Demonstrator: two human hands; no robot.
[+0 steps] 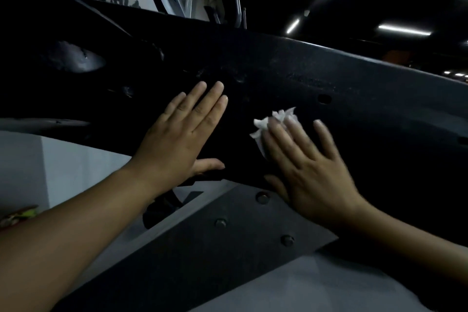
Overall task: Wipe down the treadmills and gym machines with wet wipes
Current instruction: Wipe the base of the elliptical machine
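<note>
Matte black machine beam, frame centre: your left hand lies flat, fingers straight; your right hand presses crumpled white wipe, fingers extended.

The beam lies bare up and to the right of the right hand. A narrow strip stays open between it and the left hand. Below, a plate juts out, its bolts raised.

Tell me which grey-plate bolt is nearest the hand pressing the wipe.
The topmost bolt, beside the right hand's thumb; the middle bolt and lowest bolt sit farther down the plate.
</note>
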